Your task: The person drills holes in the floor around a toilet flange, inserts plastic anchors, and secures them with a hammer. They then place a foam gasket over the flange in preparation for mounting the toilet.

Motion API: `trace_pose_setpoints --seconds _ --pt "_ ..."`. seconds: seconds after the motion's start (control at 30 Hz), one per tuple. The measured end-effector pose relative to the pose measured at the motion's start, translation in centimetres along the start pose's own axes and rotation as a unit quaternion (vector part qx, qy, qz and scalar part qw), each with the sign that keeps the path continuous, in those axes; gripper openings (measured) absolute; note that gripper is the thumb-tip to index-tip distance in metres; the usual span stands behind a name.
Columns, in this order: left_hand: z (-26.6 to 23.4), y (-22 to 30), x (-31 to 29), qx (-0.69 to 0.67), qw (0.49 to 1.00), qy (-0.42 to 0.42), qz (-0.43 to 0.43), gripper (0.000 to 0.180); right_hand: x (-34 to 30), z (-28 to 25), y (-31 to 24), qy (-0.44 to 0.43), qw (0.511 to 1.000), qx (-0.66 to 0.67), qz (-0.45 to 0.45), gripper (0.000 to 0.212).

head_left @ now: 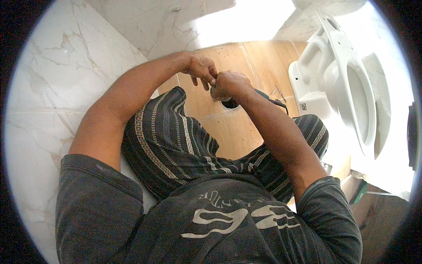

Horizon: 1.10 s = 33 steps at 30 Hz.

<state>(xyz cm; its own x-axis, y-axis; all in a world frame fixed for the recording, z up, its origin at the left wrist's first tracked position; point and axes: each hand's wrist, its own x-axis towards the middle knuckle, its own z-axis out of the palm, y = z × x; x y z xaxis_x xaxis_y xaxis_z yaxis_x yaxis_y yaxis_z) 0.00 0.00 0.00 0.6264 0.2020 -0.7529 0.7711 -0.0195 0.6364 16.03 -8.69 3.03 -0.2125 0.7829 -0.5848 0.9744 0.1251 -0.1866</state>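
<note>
Both of my hands meet over the tan tiled floor (pixel 239 132), between my bent knees. My left hand (pixel 201 69) reaches in from the left with its fingers apart and pointing down, its fingertips against my right hand. My right hand (pixel 233 84) is closed, the fingers curled round something small and dark at its left side; its kind is hidden. Just below the right hand is a round dark hole (pixel 230 104) in the floor, partly covered by that hand. A black strap-like thing (pixel 278 104) lies behind my right forearm.
A white ceramic toilet bowl (pixel 318 72) lies tipped on its side at the right. Marble-patterned wall tiles (pixel 52 88) rise close on my left. Small thin pieces (pixel 277 92) lie on the floor near the toilet. A green-edged object (pixel 359 192) is at the lower right.
</note>
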Motion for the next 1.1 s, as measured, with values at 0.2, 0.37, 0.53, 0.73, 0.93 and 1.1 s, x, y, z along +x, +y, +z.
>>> trace_pose_setpoints --seconds 0.2,0.37,0.53,0.73,0.93,1.1 --pt "0.3 0.5 -0.5 0.009 1.000 0.010 -0.013 0.051 0.4 0.4 0.0 0.004 1.000 0.006 0.004 0.033" --pt "0.1 0.8 -0.5 0.027 0.999 0.000 -0.018 0.050 0.5 0.5 0.1 0.016 1.000 -0.014 -0.008 0.030" --pt "0.2 0.8 -0.3 0.039 0.999 0.007 -0.017 0.048 0.5 0.5 0.3 0.006 1.000 0.006 -0.004 0.030" --pt "0.4 1.1 -0.4 0.071 0.997 0.034 -0.014 0.048 0.6 0.6 0.4 0.010 1.000 0.018 0.004 0.028" --pt "0.5 1.8 0.0 0.101 0.994 0.031 -0.028 0.043 0.7 0.8 0.5 0.012 1.000 0.008 0.009 0.027" --pt "0.5 2.0 -0.5 0.112 0.993 0.019 -0.036 0.043 0.7 0.8 0.4 0.011 1.000 0.002 -0.001 0.026"
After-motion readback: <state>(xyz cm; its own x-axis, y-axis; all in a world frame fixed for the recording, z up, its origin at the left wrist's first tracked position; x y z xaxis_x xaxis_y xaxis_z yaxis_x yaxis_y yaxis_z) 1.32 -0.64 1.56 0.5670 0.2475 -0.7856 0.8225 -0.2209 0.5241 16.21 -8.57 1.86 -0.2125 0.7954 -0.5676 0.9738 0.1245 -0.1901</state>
